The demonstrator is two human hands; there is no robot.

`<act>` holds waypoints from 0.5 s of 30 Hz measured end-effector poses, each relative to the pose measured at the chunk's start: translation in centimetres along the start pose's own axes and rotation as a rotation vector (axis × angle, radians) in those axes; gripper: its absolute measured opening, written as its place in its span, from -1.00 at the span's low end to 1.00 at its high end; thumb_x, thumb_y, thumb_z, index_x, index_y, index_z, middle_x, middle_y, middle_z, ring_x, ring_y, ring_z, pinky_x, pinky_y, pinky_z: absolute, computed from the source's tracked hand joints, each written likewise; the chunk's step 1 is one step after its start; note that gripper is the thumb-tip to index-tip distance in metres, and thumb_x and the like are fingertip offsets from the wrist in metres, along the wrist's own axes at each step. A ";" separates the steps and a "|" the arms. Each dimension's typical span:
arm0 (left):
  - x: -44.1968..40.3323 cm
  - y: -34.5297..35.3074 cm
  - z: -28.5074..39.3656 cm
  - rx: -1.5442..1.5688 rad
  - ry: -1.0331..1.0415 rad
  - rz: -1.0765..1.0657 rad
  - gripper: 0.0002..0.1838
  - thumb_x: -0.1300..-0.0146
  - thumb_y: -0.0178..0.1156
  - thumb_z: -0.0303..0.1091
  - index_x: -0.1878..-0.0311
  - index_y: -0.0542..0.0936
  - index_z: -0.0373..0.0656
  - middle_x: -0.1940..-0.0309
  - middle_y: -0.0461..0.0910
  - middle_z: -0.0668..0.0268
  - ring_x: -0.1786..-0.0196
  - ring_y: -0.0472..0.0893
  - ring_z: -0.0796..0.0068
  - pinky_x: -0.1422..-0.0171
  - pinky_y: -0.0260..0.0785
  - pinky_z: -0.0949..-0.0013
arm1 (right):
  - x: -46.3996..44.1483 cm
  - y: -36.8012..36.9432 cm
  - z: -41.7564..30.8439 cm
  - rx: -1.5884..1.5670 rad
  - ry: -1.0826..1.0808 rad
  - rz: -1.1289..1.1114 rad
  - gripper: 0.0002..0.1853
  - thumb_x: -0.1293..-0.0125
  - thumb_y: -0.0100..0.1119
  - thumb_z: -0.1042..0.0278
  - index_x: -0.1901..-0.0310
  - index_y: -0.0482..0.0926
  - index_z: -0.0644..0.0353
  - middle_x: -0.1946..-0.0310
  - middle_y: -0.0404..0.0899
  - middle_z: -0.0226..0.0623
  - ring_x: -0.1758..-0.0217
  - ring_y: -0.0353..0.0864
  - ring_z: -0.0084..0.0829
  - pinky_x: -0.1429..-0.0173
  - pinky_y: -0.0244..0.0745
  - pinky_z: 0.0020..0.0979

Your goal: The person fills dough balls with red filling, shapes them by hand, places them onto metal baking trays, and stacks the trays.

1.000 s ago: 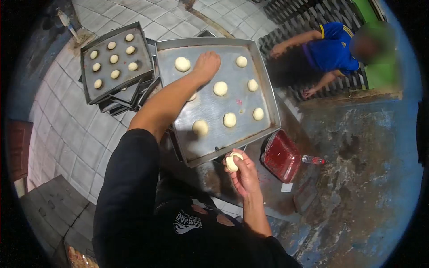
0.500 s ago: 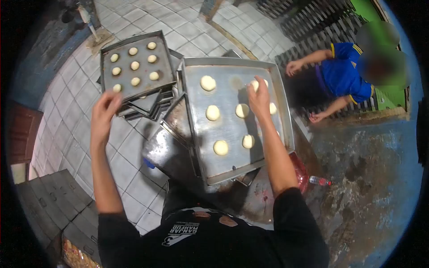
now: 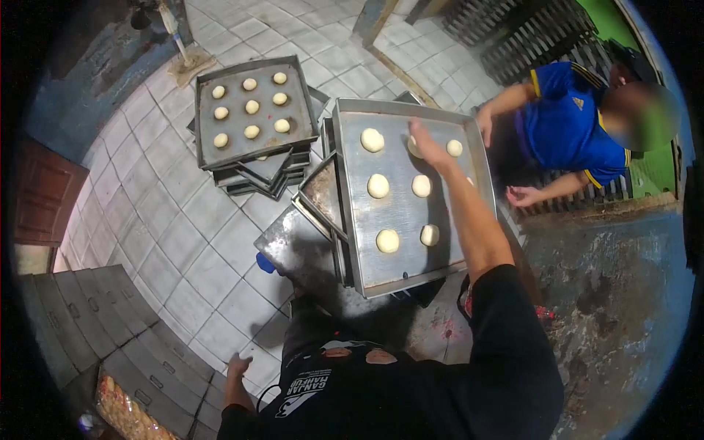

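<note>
My right hand (image 3: 433, 147) reaches over the large metal tray (image 3: 396, 277), its fingers curled round a pale dough ball (image 3: 413, 148) in the far row. Part of that ball is hidden by the hand. Other round balls lie spaced out on the tray, among them one dough ball (image 3: 372, 140) at the far left and another dough ball (image 3: 454, 148) just right of my hand. My forearm covers part of the right column. Low beside my body, my left hand (image 3: 237, 364) is empty with its fingers apart.
A darker tray (image 3: 203, 125) with rows of dough balls tops a stack on the tiled floor, left. A person in a blue shirt (image 3: 557, 117) is at the right, one hand (image 3: 485, 126) by the large tray's edge. Grey lidded boxes (image 3: 81, 315) fill the lower left.
My left hand has drawn back from the darker tray to beside my body. My right hand has shifted left across the large tray with a dough ball. The view has turned slightly left.
</note>
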State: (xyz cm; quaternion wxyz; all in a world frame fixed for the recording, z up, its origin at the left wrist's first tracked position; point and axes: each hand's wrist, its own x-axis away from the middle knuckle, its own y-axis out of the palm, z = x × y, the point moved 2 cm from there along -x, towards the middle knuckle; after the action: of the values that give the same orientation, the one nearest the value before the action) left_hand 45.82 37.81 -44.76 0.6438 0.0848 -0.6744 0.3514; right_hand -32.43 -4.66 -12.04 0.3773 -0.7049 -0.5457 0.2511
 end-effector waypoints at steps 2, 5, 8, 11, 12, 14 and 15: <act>9.2 -5.7 12.5 0.176 -0.025 0.009 0.09 -0.23 0.38 0.09 -0.60 0.04 -0.35 -0.23 0.55 -0.30 -0.33 0.54 -0.21 -0.38 0.44 0.03 | 0.8 -1.9 -2.1 -0.499 0.148 -0.084 -0.24 -0.62 -0.23 -0.23 -0.51 0.21 0.33 -0.58 0.17 0.00 -0.66 0.11 -0.10 -0.66 -0.02 -0.19; 3.7 -7.3 17.1 -0.236 0.411 0.323 -0.29 -0.44 -0.01 0.25 0.17 0.73 -0.34 0.15 0.70 -0.20 0.05 0.69 -0.20 -0.06 0.50 -0.08 | 8.9 -6.0 -8.0 -0.463 -0.102 0.119 -0.34 -0.61 -0.09 -0.19 -0.41 0.41 0.26 -0.35 0.50 -0.19 -0.44 0.41 -0.34 -0.55 0.19 -0.27; 16.5 -10.8 30.7 0.297 0.760 0.374 -0.32 -0.49 0.04 0.20 0.41 0.63 -0.33 0.64 0.55 0.11 0.46 0.62 0.25 0.26 0.44 0.15 | 23.6 -3.6 -13.7 -0.488 -0.054 -0.134 -0.58 -0.61 0.02 0.02 -0.06 0.67 0.24 -0.01 0.72 -0.30 -0.17 0.59 -0.45 -0.36 0.42 -0.31; 24.0 -7.6 40.7 0.793 0.873 -0.118 -0.48 -0.56 0.03 0.12 0.02 0.61 -0.23 0.37 0.61 0.35 0.42 0.54 0.55 0.31 0.41 0.41 | 36.9 3.7 -13.2 -0.592 -0.297 -0.593 -0.69 -0.50 0.23 0.18 -0.11 0.65 0.20 0.01 0.74 -0.29 -0.08 0.68 -0.43 -0.22 0.55 -0.29; 26.6 -6.4 43.5 0.823 0.834 -0.232 -0.50 -0.56 0.03 0.12 -0.04 0.59 -0.20 0.30 0.62 0.35 0.41 0.54 0.56 0.31 0.42 0.43 | 39.8 5.5 -12.4 -0.542 -0.263 -0.700 -0.66 -0.51 0.22 0.20 -0.19 0.59 0.20 -0.01 0.74 -0.26 -0.06 0.72 -0.38 -0.19 0.57 -0.31; 28.8 -3.3 47.6 0.803 0.783 -0.384 -0.47 -0.51 0.10 0.15 -0.05 0.58 -0.23 0.26 0.59 0.30 0.32 0.54 0.50 0.27 0.45 0.39 | 45.4 7.2 -11.0 -0.590 -0.179 -0.705 -0.56 -0.50 0.23 0.17 -0.30 0.53 0.20 -0.04 0.75 -0.18 -0.07 0.74 -0.33 -0.17 0.59 -0.31; 29.8 -1.9 48.9 0.790 0.761 -0.307 -0.46 -0.47 0.16 0.14 -0.04 0.58 -0.25 0.27 0.58 0.28 0.27 0.54 0.47 0.26 0.44 0.33 | 47.9 7.8 -10.0 -0.593 -0.113 -0.648 -0.53 -0.48 0.24 0.14 -0.31 0.52 0.20 -0.02 0.75 -0.16 -0.07 0.75 -0.30 -0.18 0.59 -0.29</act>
State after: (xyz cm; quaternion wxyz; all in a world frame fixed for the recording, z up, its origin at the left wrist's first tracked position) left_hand 2.70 18.02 -12.67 0.8043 0.2837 -0.1924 0.4853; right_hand -6.94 37.79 -9.68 0.1876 -0.5603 -0.8067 -0.0092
